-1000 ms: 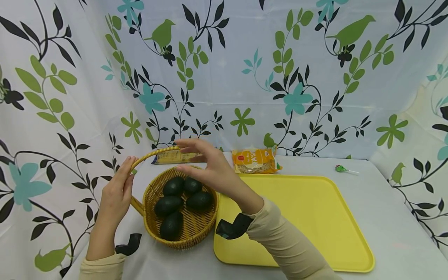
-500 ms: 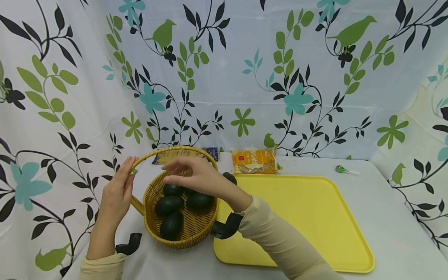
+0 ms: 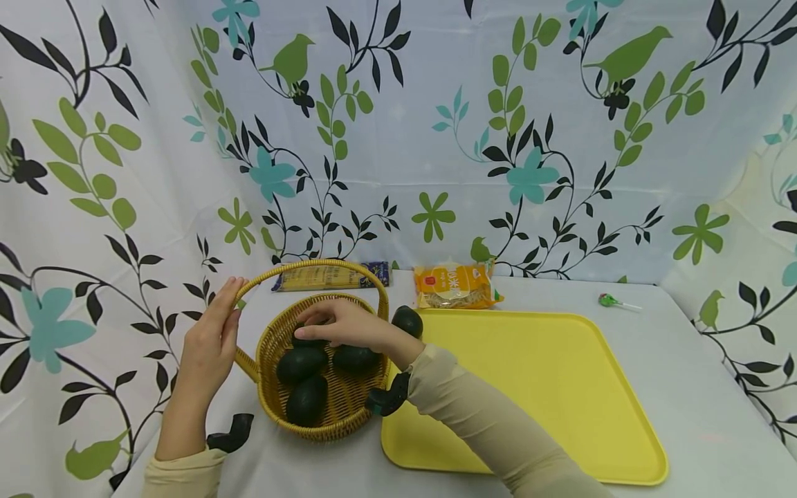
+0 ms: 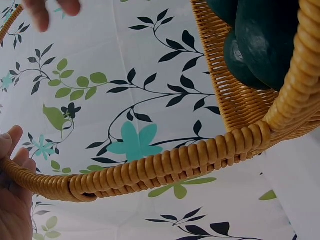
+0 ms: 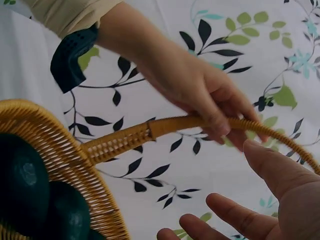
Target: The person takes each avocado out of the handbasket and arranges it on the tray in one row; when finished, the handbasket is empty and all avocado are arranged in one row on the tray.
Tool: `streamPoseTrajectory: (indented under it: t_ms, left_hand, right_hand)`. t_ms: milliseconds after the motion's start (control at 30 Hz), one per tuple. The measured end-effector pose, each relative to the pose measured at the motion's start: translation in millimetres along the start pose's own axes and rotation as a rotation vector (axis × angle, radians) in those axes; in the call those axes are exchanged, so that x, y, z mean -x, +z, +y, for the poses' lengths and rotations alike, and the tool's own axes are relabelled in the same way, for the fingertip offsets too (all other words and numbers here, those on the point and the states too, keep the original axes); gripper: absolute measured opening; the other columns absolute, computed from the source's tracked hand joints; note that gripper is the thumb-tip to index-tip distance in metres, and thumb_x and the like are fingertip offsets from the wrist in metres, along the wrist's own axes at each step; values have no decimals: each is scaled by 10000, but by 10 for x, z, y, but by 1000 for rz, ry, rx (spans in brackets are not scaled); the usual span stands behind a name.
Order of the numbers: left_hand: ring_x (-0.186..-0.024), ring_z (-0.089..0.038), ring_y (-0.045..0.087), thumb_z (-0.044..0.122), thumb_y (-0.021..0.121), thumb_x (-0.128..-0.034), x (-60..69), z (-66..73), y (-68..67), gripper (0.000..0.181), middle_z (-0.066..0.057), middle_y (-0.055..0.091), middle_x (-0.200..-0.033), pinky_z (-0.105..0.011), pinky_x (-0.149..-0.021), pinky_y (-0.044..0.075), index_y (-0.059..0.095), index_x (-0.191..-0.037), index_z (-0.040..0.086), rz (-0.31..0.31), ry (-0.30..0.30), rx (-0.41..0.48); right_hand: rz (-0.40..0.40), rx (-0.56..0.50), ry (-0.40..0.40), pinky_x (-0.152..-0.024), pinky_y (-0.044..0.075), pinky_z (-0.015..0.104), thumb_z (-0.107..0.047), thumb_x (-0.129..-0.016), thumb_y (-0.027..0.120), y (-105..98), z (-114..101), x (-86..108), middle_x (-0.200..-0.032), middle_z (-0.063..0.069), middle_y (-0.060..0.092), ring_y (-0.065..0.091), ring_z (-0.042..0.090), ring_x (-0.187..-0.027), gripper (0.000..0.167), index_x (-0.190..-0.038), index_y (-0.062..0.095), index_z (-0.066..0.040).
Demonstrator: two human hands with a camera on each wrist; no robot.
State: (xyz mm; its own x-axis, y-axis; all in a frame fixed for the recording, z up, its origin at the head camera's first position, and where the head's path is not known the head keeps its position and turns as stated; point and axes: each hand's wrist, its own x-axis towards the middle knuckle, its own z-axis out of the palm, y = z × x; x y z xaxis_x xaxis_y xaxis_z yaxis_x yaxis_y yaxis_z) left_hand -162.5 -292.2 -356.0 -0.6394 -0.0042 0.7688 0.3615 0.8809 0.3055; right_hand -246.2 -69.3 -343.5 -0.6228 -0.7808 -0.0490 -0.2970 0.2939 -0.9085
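Observation:
In the head view a woven basket [image 3: 339, 429] holds several dark green avocados [image 3: 301, 364]. My left hand [image 3: 208, 342] grips the left side of its arched handle [image 3: 324, 263]; the right wrist view shows the thumb and fingers of that left hand [image 5: 200, 95] around the handle. Over the basket's back part hovers my right hand [image 3: 345, 326], partly covering the avocados there. Its fingers are spread and loosely bent around nothing in the right wrist view, where the right hand [image 5: 285, 200] appears at lower right. Another avocado [image 3: 407, 321] lies outside the basket, by the tray's back left corner.
A yellow tray [image 3: 529, 394] lies right of the basket. Along the back are a long yellow and blue packet [image 3: 330, 277], an orange food packet [image 3: 456, 285] and a lollipop [image 3: 613, 301]. Patterned cloth [image 3: 398, 138] hangs behind and at the sides.
My right hand has moved left and down from the handle's top to above the avocados. The avocado outside the basket has come into sight. My left hand stays on the handle.

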Motion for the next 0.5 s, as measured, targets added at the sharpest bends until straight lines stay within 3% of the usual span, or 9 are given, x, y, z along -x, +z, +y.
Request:
streamPoseTrajectory:
  t_ms: [267,500]
  left_hand:
    - [-1212,-382,519,-85,541,-893,-4,-1,0,607,-122,503,-1409,27,-1002,240,438,-1422,196,0,3,-3]
    - [-1252,-326,503,-92,539,-891,-1,-4,0,598,-114,505,-1409,56,-989,216,446,-1416,178,10,15,4]
  right_hand:
    - [-32,-80,53,-814,579,380,-373,-914,597,70,300,-184,-1162,75,643,615,241,-1076,371,-1230,611,-181]
    - [-55,-102,176,-743,588,373,-417,-893,612,206,423,-248,-1147,-14,646,639,172,-1033,352,-1175,648,-210]
